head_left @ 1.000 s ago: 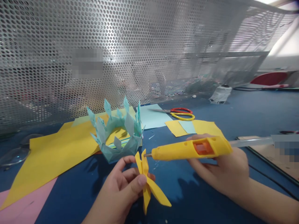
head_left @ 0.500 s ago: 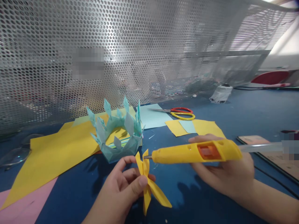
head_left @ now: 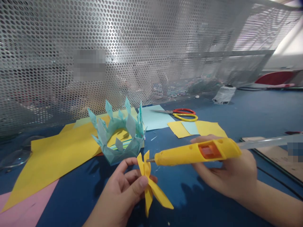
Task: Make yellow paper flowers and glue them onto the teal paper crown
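Observation:
My left hand pinches a folded yellow paper piece between thumb and fingers, low in the middle of the view. My right hand grips a yellow glue gun with an orange trigger and a clear glue stick out its back. The gun's metal tip touches the top of the yellow paper piece. Just behind them a teal folded-paper crown stands on the blue table.
Yellow paper sheets and a pink sheet lie at left. Small yellow and teal squares and red-and-yellow scissors lie behind the gun. A perforated metal screen walls off the back. A board lies at right.
The glue gun slid a little right, then its tip settled back against the yellow paper piece. My left hand has held still.

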Action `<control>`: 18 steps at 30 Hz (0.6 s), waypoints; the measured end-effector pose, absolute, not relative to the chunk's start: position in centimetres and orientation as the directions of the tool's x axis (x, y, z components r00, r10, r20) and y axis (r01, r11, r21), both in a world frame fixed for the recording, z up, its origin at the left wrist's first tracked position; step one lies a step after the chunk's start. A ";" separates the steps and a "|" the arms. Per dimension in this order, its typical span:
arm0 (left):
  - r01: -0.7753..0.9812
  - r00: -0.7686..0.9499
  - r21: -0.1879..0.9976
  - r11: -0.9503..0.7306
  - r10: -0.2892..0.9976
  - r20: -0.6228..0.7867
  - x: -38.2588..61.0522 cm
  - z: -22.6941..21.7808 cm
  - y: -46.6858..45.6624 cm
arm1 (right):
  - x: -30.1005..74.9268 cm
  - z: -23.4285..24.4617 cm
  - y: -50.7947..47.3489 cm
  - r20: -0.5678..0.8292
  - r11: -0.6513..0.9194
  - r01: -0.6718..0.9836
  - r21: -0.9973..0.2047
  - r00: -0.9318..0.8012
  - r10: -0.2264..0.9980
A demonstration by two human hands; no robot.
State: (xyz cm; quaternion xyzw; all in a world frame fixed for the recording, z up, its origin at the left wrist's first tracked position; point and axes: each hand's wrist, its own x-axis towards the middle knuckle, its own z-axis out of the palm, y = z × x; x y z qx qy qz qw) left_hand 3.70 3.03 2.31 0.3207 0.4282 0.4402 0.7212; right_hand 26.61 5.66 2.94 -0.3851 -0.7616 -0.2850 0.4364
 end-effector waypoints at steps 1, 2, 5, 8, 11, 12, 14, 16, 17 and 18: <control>-0.361 0.245 0.838 0.408 0.909 -0.338 3.7 2.4 3.0 | 26.6 3.1 5.6 0.882 0.555 0.826 0.095 -0.328 0.338; -0.362 0.244 0.838 0.409 0.909 -0.338 3.8 2.5 3.0 | 26.6 3.1 5.6 0.881 0.568 0.818 0.090 -0.332 0.338; -0.366 0.244 0.837 0.406 0.910 -0.334 3.8 2.4 3.0 | 26.7 3.2 5.5 0.880 0.601 0.795 0.081 -0.340 0.332; -0.370 0.252 0.840 0.397 0.913 -0.320 3.7 1.9 3.2 | 26.8 3.0 5.5 0.878 0.627 0.775 0.075 -0.349 0.327; -0.369 0.272 0.841 0.395 0.911 -0.309 3.6 1.5 3.4 | 26.9 2.8 5.5 0.873 0.637 0.768 0.063 -0.352 0.338; -0.368 0.277 0.841 0.396 0.910 -0.307 3.6 1.5 3.4 | 26.9 2.8 5.5 0.870 0.638 0.768 0.060 -0.353 0.343; -0.366 0.277 0.841 0.397 0.910 -0.309 3.5 1.5 3.4 | 26.8 2.7 5.5 0.867 0.637 0.769 0.061 -0.357 0.347; -0.365 0.273 0.841 0.399 0.910 -0.313 3.5 1.6 3.3 | 26.8 2.7 5.5 0.870 0.632 0.772 0.067 -0.355 0.342; -0.363 0.269 0.841 0.400 0.910 -0.317 3.5 1.7 3.3 | 26.8 2.7 5.5 0.872 0.628 0.775 0.068 -0.352 0.339; -0.363 0.266 0.840 0.404 0.909 -0.322 3.5 1.7 3.2 | 26.8 2.6 5.5 0.874 0.625 0.777 0.068 -0.349 0.338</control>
